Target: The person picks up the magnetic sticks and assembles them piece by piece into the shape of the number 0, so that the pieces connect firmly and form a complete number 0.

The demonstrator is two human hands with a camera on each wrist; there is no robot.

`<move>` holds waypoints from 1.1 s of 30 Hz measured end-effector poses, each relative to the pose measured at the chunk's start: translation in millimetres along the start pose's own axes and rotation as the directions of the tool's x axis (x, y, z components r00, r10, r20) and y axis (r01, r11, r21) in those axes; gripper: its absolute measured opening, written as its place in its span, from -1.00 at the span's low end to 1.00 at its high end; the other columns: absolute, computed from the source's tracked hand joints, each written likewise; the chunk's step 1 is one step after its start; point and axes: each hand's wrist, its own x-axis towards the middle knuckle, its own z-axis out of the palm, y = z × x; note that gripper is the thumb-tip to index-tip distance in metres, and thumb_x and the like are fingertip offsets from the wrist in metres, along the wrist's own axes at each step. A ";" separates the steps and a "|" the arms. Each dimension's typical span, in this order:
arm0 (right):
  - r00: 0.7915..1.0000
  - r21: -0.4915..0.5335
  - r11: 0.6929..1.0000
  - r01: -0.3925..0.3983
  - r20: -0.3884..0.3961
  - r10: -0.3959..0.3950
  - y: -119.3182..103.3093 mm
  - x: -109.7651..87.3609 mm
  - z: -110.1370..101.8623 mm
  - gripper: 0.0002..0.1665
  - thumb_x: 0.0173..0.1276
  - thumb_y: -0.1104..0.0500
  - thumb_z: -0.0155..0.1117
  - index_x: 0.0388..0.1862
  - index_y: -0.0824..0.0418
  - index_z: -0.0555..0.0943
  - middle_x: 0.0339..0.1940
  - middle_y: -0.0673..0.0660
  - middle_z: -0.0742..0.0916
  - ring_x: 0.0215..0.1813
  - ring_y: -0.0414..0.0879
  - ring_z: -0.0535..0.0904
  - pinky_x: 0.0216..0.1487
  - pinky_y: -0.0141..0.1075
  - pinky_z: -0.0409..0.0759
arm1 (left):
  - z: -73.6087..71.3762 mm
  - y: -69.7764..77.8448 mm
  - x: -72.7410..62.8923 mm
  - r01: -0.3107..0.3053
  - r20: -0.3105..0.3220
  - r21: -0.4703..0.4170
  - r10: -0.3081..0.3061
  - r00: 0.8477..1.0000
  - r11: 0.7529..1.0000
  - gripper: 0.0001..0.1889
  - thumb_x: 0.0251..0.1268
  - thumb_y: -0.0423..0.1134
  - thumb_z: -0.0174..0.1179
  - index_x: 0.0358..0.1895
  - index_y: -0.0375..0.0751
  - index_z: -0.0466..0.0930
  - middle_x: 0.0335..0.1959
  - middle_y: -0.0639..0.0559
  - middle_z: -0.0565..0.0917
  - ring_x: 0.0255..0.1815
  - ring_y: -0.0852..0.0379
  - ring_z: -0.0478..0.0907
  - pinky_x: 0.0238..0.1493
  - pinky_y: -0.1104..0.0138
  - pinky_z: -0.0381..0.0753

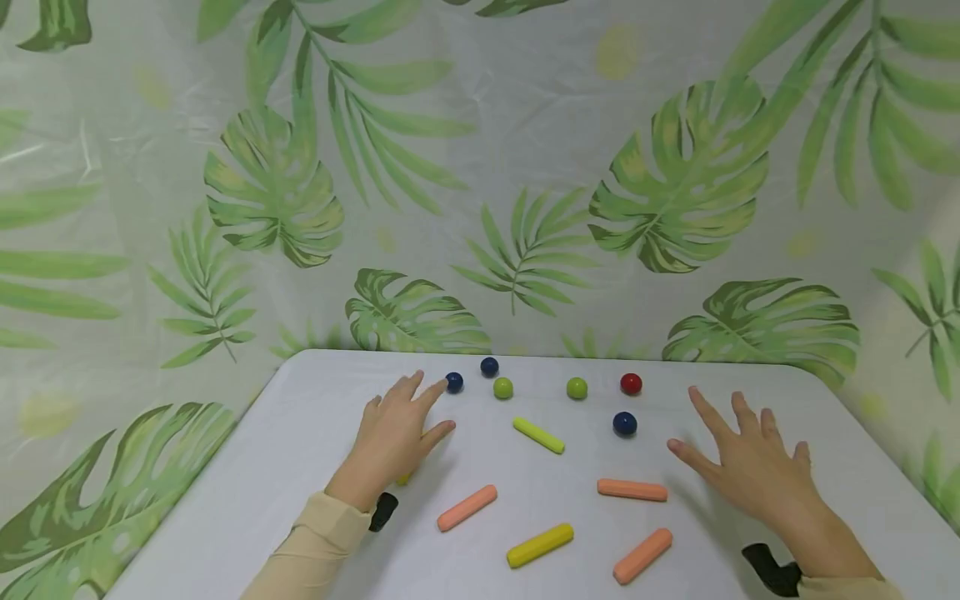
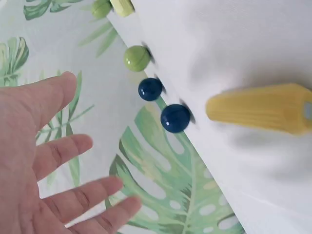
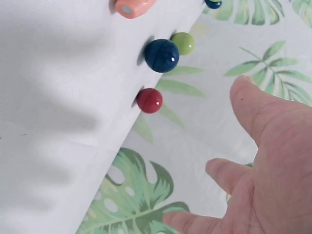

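My left hand (image 1: 393,433) hovers over the left part of the white table, fingers spread and holding nothing. Below it lies a yellow stick (image 2: 258,108), mostly hidden by the hand in the head view. Two dark blue balls, one (image 1: 454,382) by the index fingertip and one (image 1: 490,367) farther back, sit near the far edge beside a green ball (image 1: 503,388). My right hand (image 1: 757,467) is spread above the table's right side, also holding nothing. Nearest to it are a red ball (image 1: 631,384), a dark blue ball (image 1: 625,424) and an orange stick (image 1: 632,490).
Another green ball (image 1: 577,388) stands at the back middle. A lime stick (image 1: 538,436) lies mid-table. Toward the front are an orange stick (image 1: 467,508), a thick yellow stick (image 1: 540,546) and another orange stick (image 1: 642,556). A leaf-patterned sheet (image 1: 525,167) hangs behind the table (image 1: 300,400).
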 end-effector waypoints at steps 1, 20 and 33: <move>1.000 -0.011 1.000 0.015 -0.007 -0.015 -0.4 2.1 -0.2 0.15 0.53 -0.58 0.02 0.81 0.01 -0.01 0.60 0.73 0.19 0.48 0.87 0.13 0.19 0.82 0.13 | 0.2 2.4 2.9 -0.031 -0.004 -0.009 0.031 1.000 0.999 -0.37 0.51 0.14 0.33 0.53 0.02 0.52 0.51 -0.26 0.54 0.47 -0.29 0.56 0.28 -0.31 0.60; 0.987 0.200 0.975 0.097 0.106 -0.120 -14.8 50.2 5.1 -0.27 0.51 -0.15 0.40 0.45 0.27 0.53 0.10 0.39 0.77 0.08 0.28 0.75 -0.09 0.13 0.72 | 44.2 30.7 75.7 -0.234 0.200 -0.286 0.297 0.934 0.929 -0.69 0.46 -0.24 0.42 0.21 -0.13 0.76 0.06 -0.10 0.78 -0.12 0.12 0.72 -0.07 0.24 0.71; 0.974 0.256 0.962 0.092 0.177 -0.140 -25.2 70.6 20.5 -0.35 0.46 0.03 0.49 0.39 0.29 0.56 0.01 0.38 0.76 -0.11 0.08 0.72 -0.15 -0.03 0.73 | 65.5 44.9 92.4 -0.298 0.219 -0.309 0.372 0.902 0.903 -0.62 0.37 -0.31 0.46 0.23 -0.07 0.78 0.02 -0.01 0.74 -0.28 0.30 0.56 -0.15 0.45 0.59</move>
